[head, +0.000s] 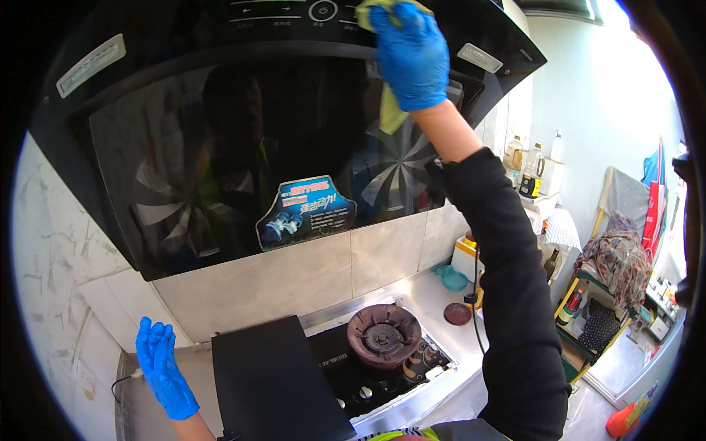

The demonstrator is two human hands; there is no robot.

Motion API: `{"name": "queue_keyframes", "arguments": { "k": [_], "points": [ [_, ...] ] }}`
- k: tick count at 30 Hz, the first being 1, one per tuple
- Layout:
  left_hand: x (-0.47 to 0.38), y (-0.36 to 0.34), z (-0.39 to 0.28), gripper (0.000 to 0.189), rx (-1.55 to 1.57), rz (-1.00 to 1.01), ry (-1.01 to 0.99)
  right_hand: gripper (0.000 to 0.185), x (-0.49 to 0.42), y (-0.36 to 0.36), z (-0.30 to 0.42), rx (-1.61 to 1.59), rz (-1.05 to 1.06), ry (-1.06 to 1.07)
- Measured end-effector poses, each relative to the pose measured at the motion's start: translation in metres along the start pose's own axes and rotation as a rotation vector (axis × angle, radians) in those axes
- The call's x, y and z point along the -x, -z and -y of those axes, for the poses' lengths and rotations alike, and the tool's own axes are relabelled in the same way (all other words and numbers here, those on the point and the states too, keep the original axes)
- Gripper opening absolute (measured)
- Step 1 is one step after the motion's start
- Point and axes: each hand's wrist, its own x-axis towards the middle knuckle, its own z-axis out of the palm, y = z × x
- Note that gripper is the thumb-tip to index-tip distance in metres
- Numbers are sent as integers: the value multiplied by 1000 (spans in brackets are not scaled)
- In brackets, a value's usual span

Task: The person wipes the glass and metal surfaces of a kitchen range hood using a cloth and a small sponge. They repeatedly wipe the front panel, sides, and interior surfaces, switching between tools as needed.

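My right hand (415,58), in a blue rubber glove, presses a yellow-green cloth (392,113) against the control strip of a black range hood (309,138). One end of the cloth hangs down below the glove. To the left of the cloth, the hood's round power button (323,10) shows. My left hand (164,366), gloved in blue too, is raised at the lower left with nothing in it, its fingers loosely extended. Beside it lies a flat black panel (276,380) that covers the left part of a gas stove (380,380).
A rust-brown burner (384,336) sits on the stove. On the counter to its right are a brown round lid (457,313) and a teal bowl (454,280). Bottles (532,171) stand on a shelf at right, near a rack (590,314) with cloth on top. A black cable (477,297) hangs by my right arm.
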Motion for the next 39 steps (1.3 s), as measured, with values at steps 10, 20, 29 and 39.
{"name": "queue_keyframes", "arguments": {
  "k": [10,20,29,39],
  "points": [
    [-6,19,-4,48,12,-13,-56,32,5,5,-5,96,95,9],
    [-1,4,1,47,-9,-20,-8,46,20,27,-35,137,90,-112],
    [8,1,0,48,28,32,-24,45,17,32,-37,189,135,-6],
    [15,-8,-12,47,44,-29,41,37,-25,10,3,-50,182,105]
  ]
}}
